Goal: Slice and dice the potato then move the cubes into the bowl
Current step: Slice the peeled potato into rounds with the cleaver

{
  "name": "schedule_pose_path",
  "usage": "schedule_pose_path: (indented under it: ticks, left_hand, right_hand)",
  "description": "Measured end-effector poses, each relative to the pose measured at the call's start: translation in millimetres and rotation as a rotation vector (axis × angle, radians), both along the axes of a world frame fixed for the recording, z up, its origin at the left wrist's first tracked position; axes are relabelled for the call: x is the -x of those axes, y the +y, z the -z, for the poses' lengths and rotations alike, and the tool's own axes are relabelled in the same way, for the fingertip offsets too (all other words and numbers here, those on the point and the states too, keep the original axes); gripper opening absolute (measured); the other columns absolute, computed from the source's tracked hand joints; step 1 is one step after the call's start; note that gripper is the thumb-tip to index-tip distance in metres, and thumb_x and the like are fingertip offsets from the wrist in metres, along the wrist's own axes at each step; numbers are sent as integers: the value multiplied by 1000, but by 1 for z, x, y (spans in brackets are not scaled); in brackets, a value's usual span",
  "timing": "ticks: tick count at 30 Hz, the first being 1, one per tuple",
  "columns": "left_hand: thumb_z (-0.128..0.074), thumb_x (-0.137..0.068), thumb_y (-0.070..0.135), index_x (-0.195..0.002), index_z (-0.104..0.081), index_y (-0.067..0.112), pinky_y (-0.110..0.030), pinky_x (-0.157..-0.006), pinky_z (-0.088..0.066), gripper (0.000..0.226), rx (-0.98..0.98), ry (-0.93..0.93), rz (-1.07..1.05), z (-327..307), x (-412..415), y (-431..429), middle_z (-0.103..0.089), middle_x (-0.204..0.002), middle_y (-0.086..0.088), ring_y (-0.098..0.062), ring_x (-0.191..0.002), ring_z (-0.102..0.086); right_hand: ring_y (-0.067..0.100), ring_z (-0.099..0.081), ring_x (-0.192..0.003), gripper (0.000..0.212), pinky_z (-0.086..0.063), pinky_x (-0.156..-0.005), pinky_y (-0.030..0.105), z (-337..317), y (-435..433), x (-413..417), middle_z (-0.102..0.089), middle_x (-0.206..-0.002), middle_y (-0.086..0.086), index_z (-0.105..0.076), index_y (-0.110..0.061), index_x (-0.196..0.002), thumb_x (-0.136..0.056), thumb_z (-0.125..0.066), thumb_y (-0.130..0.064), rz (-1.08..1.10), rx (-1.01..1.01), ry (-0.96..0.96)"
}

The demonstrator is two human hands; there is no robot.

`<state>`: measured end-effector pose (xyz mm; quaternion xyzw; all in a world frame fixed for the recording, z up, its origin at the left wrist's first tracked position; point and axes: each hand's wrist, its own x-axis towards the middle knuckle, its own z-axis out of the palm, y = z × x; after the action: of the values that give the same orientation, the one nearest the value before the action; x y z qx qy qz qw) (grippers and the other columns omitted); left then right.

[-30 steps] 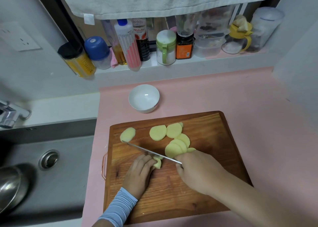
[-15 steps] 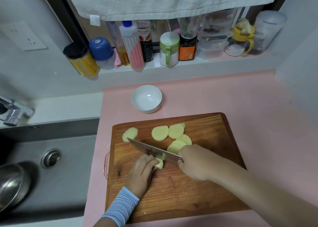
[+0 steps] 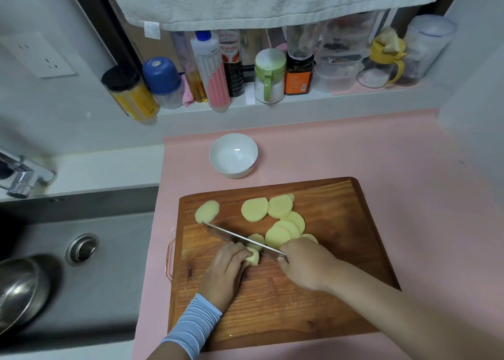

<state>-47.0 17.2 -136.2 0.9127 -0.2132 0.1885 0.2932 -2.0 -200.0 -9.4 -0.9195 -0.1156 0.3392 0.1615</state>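
Pink counter (image 3: 381, 155) w/ wood board (image 3: 313, 305), sink (image 3: 109, 277) left; labels on ledge bottles (image 3: 215, 78) unreadable. L hand (image 3: 225, 272) fingers curled on potato end (image 3: 253, 257), R hand (image 3: 305, 267) clamped on knife (image 3: 234, 237). Slices (image 3: 255, 209) on board, bowl (image 3: 233, 155) behind it.

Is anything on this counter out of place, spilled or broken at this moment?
Nothing is spilled or broken. One slice lies alone near the board's left edge, apart from the other slices, close to the knife tip. The bowl holds nothing yet.
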Motion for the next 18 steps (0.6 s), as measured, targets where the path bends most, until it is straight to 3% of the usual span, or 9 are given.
schedule_pose_path:
  ticks: [3,11,14,18]
  left_hand:
    - [-58,-95,21,-116,-56,16,-30,-102,-43,22,-19,-24,4,0,0,0,-54,-120,-1,-21,-109,-55]
    - [-56,-91,11,-120,-55,15,-34,-97,-44,29,-117,-67,-43,1,11,-3,-52,-120,-2,-24,-108,-52]
    - [-57,-89,9,-123,-54,16,-35,-99,-44,35,-122,-42,-61,3,10,-2,-52,-124,-1,-24,-111,-51]
    - [-53,-92,9,-124,-54,16,-33,-103,-41,33,-87,-23,-43,1,10,-2,-51,-126,0,-24,-114,-50]
  right_hand:
    - [21,-55,-70,29,-34,-52,30,5,-1,8,-53,-70,-3,-58,-16,-80,-102,-45,-30,15,-22,-57]
    - [21,-61,-74,30,-48,-64,35,-4,-5,10,-62,-76,-2,-60,-19,-82,-102,-46,-36,32,-55,-59]
    - [20,-60,-74,33,-50,-66,38,-18,-6,9,-59,-74,-3,-50,-24,-72,-101,-45,-38,11,-60,-94]
    - [15,-57,-66,33,-41,-55,32,-34,-7,8,-58,-69,-2,-54,-21,-75,-103,-45,-37,-52,-61,-154]
